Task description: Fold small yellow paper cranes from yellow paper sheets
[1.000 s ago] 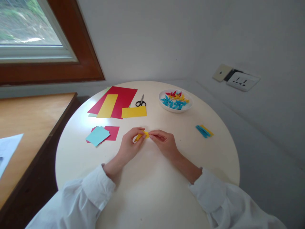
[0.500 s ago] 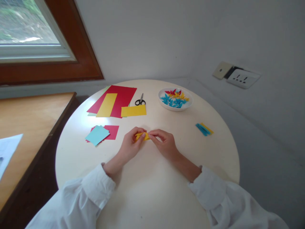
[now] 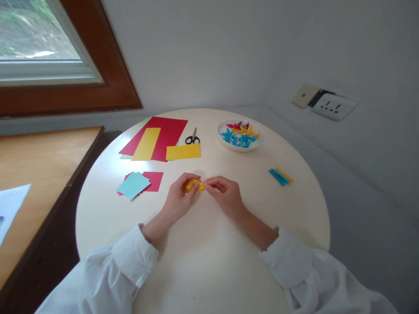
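Observation:
Near the middle of the round white table, both hands meet on a small folded piece of yellow paper. My left hand is closed around its left side, thumb on the near face. At the paper's right end, my right hand pinches the tip between thumb and fingers. Fingers hide part of the folds. Left of my hands lies a stack of light blue squares with pink-red paper beneath and beside it.
Yellow strips and red sheets lie at the back left, beside black-handled scissors. A white dish holds blue, yellow and red folded paper pieces. Narrow blue and yellow folded strips lie right. A wooden desk stands left.
The yellow paper has shifted slightly in my fingers, and more of its upper face shows. My left fingers have moved a little; the objects on the table stay put.

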Available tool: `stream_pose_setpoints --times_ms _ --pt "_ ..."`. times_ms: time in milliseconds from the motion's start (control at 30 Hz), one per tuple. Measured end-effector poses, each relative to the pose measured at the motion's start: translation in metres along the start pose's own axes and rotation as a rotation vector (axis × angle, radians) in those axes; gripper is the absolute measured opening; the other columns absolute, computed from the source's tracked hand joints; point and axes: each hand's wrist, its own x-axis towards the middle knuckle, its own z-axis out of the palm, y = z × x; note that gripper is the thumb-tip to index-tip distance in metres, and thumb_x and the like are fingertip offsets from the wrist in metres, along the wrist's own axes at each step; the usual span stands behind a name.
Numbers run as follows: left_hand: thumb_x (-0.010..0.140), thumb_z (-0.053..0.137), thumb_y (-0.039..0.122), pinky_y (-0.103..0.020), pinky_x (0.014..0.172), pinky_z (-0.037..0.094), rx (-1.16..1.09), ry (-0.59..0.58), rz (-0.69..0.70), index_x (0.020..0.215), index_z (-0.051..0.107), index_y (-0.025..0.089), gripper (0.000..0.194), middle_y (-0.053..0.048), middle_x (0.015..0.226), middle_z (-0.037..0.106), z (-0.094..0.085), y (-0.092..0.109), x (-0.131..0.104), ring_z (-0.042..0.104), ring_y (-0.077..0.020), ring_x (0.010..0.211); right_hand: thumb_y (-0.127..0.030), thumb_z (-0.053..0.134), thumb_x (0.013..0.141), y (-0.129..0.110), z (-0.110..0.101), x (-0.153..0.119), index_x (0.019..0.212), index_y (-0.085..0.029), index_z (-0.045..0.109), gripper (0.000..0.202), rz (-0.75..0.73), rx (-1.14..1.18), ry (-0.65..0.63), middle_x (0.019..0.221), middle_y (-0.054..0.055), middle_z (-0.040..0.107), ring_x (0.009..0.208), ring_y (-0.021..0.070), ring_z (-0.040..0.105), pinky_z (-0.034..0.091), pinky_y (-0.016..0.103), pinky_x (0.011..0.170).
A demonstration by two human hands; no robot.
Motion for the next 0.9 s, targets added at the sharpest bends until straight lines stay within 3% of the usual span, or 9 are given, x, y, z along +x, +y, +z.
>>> stream_pose_setpoints --times_ms 200,467,900 --pt "0.082 0.055 0.029 -0.03 0.074 0.047 0.005 -0.02 -0.008 0.084 0.056 0.018 0.011 -0.006 0.09 0.065 -0.0007 -0.0009 0.0005 0.061 -0.0176 0.083 -0.026 0.065 0.07 0.0002 -0.0008 -0.0014 0.068 -0.019 0.065 0.007 -0.06 -0.036 0.005 0.073 0.004 0.071 0.07 0.017 0.066 0.054 0.029 0.065" --pt "0.082 0.057 0.031 -0.029 0.072 0.049 -0.029 0.036 0.035 0.081 0.054 0.018 0.013 -0.007 0.091 0.065 0.0024 0.0005 -0.0012 0.061 -0.017 0.081 -0.026 0.066 0.068 -0.0016 0.0028 -0.0036 0.067 -0.018 0.065 0.008 -0.01 0.021 0.051 0.069 0.003 0.069 0.066 0.0158 0.064 0.053 0.028 0.062" --pt "0.08 0.056 0.022 -0.026 0.066 0.05 0.002 0.088 0.144 0.077 0.051 0.019 0.007 -0.006 0.084 0.065 0.0045 0.0045 -0.0026 0.062 -0.0146 0.075 -0.021 0.067 0.066 -0.0043 0.0061 -0.0074 0.064 -0.019 0.064 0.004 0.006 0.089 0.08 0.07 0.002 0.067 0.068 0.0144 0.063 0.051 0.026 0.064"
